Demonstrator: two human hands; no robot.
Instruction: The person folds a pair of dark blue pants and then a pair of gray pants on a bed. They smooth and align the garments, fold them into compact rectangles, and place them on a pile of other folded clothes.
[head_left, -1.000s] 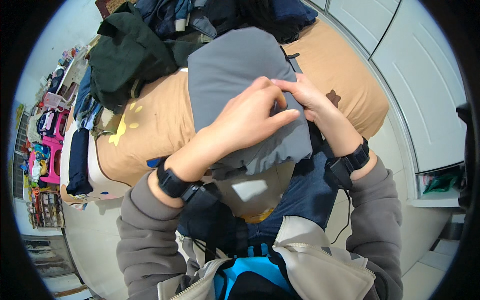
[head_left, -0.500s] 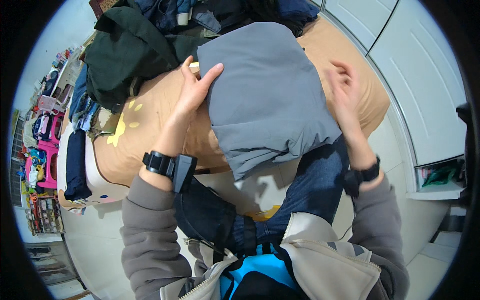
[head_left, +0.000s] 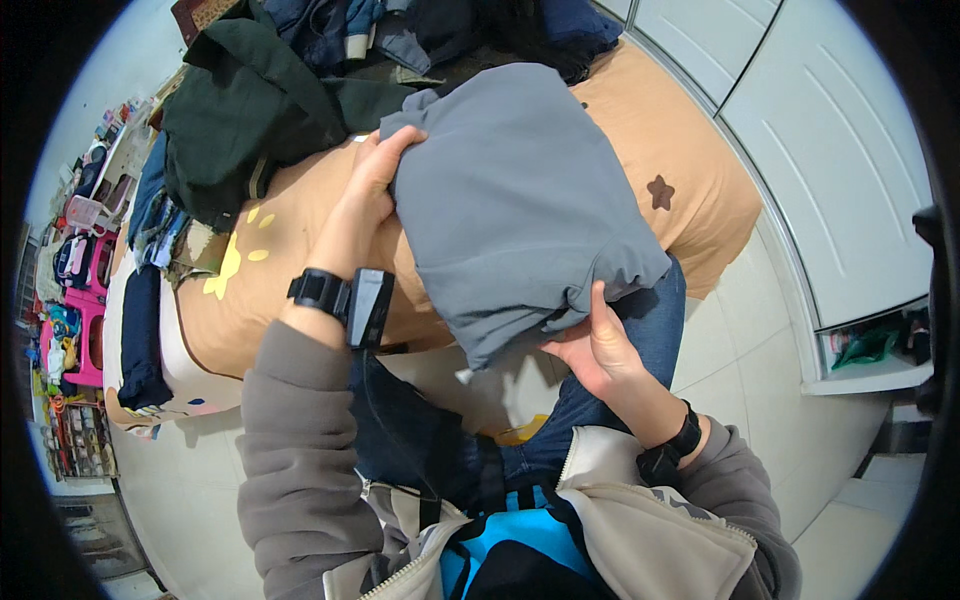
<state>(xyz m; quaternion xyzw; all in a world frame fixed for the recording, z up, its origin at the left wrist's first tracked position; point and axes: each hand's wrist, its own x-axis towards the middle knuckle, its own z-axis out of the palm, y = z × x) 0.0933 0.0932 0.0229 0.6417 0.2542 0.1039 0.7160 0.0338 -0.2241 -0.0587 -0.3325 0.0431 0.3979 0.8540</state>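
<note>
A folded grey garment [head_left: 520, 200] of smooth cloth lies partly on the bed, its near end reaching over my knees. Its kind cannot be told from the folds. At its far left edge, my left hand [head_left: 375, 180] pinches the cloth, thumb on top and fingers tucked beneath. My right hand [head_left: 600, 350] grips the bunched near right edge, with the thumb up over the cloth and fingers partly hidden under it.
A dark green garment [head_left: 230, 140] and a heap of dark clothes [head_left: 460, 35] lie on the bed [head_left: 690, 190] beyond and left. A rolled navy garment [head_left: 143, 335] rests at its left end. White cabinet doors [head_left: 830, 170] stand at right, pink stools [head_left: 88, 335] far left.
My right hand has come from the garment's right side down to its near edge and taken hold. My left hand has closed on the far left edge, where the cloth now bunches.
</note>
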